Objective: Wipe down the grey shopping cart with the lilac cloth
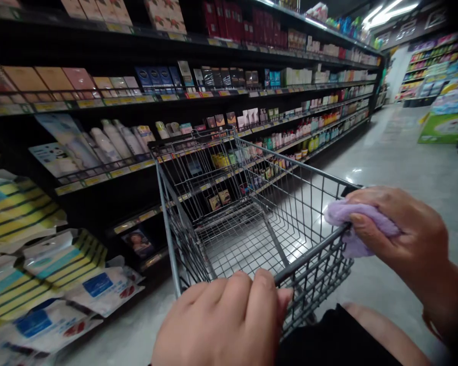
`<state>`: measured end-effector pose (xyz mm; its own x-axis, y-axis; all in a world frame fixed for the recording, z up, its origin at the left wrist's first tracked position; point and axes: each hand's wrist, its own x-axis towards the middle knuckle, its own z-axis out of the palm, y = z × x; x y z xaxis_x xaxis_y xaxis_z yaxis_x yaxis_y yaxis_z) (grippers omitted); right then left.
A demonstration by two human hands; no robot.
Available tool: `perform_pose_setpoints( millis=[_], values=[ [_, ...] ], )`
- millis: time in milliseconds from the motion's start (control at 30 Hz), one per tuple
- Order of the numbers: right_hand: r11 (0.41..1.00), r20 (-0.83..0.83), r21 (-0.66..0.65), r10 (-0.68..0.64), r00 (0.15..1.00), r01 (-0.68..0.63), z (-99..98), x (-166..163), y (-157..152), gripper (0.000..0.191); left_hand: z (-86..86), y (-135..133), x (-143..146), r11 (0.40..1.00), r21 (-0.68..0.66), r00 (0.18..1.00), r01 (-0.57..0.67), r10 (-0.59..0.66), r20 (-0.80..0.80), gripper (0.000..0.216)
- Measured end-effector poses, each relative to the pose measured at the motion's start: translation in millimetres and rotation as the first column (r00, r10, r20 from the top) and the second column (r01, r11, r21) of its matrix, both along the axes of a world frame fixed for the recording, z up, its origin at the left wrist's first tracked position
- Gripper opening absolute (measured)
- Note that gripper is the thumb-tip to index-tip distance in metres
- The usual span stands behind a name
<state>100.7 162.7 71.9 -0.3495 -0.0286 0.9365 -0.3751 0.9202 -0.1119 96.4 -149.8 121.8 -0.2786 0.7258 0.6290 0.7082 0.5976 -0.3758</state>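
Observation:
A grey wire shopping cart [305,251] stands before me, tilted in the view, with nothing in its basket. My left hand [225,320] is wrapped over the near rim of the cart, its fingers closed on the bar. At the cart's near right corner, my right hand [404,229] clutches a crumpled light purple cloth [377,226]. The cloth is pressed against the rim there and hangs a little below the fingers.
Long black shelves [137,107] of boxed and bottled goods run along the left into the distance. Striped yellow and white packages [57,274] are stacked at lower left. A shiny floor aisle [385,147] stretches off to the right, past a green display [442,128].

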Motion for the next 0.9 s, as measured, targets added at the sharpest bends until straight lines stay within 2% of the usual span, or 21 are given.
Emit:
perform_pose_setpoints(
  millis=[100, 233, 500, 767, 900],
  values=[
    [1.000, -0.041, 0.019, -0.021, 0.999, 0.022, -1.9, 0, -1, 0.017, 0.8, -4, -3, 0.999, 0.041, 0.999, -0.027, 0.029, -0.043, 0.018],
    [0.998, -0.005, -0.019, -0.065, 0.998, 0.065, -1.4, 3, -13, 0.017, -0.9, -11, -10, 0.997, 0.074, 0.995, -0.009, 0.017, -0.100, 0.020],
    [0.988, -0.035, 0.081, -0.132, 0.991, 0.134, 5.0, 21, -38, 0.021, 1.6, -32, -21, 0.996, 0.063, 0.995, 0.059, -0.053, -0.089, 0.028],
    [0.974, -0.074, 0.145, -0.167, 0.983, 0.176, -5.1, 18, -50, 0.031, 2.4, -48, -47, 0.997, 0.031, 0.993, 0.069, -0.066, -0.096, 0.030],
    [0.959, -0.084, 0.175, -0.212, 0.974, 0.224, -3.5, 17, -65, 0.033, 0.8, -61, -64, 0.997, 0.027, 0.994, 0.072, -0.069, -0.087, 0.025]
  ],
)
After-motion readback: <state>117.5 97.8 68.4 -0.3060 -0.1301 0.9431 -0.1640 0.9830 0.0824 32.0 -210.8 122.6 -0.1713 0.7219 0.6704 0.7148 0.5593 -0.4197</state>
